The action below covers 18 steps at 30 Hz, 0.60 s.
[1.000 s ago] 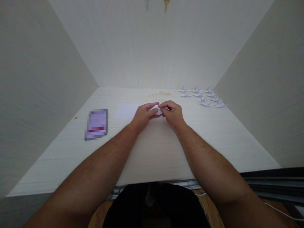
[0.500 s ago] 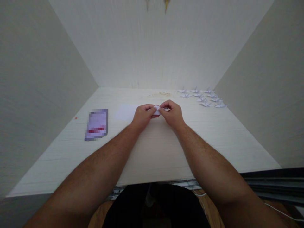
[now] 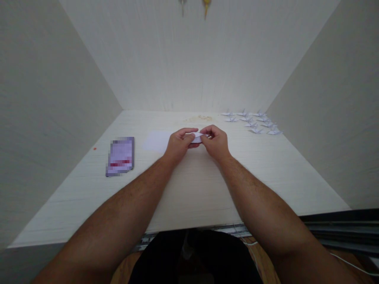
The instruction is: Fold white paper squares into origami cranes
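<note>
Left grip (image 3: pixel 178 142) and right grip (image 3: pixel 217 141) are pinching folded white paper (image 3: pixel 197 138), left of paper cranes (image 3: pixel 246 119); uneven thumb pressure could be skewing its folds

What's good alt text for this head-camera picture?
A left hand and right hand hold a small folded white paper over a pale table. White paper birds sit at far right; a white sheet and a pixelated purple item lie left.

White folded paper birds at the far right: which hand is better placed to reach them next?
Probably the right hand, nearer the white folded paper birds than the left hand. Both hold one small folded white paper.
</note>
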Each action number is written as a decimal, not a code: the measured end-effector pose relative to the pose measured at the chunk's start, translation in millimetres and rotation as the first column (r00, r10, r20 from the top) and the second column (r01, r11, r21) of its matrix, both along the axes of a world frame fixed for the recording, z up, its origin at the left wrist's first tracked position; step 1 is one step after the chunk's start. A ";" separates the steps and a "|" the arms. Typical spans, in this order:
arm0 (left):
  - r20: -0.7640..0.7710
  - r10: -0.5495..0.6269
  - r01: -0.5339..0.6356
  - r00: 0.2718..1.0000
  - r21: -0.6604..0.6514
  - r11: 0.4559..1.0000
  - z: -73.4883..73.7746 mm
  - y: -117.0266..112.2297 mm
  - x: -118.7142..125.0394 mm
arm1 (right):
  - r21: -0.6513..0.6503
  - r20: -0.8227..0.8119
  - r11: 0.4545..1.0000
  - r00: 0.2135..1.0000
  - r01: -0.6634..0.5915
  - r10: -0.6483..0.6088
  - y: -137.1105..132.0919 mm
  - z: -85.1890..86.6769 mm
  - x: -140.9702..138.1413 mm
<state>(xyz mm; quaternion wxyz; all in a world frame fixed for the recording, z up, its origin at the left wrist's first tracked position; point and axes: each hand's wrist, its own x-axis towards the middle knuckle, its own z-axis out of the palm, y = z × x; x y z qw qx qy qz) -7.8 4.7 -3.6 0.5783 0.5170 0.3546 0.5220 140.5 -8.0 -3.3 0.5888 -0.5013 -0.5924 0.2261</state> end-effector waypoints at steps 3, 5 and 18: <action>0.001 0.020 -0.020 1.000 0.004 1.000 -0.5 0.7 0.4 | 0.003 -0.017 1.000 1.000 0.024 -0.024 -0.2 0.2 -1.3; 0.003 0.034 -0.034 0.999 0.008 0.999 -0.4 0.8 0.5 | 0.007 -0.020 0.999 0.999 0.033 -0.033 0.0 0.2 -1.8; -0.016 0.021 -0.020 1.000 0.045 0.999 1.3 -2.5 1.6 | -0.036 -0.115 0.996 0.990 0.080 -0.083 -0.3 1.8 -2.5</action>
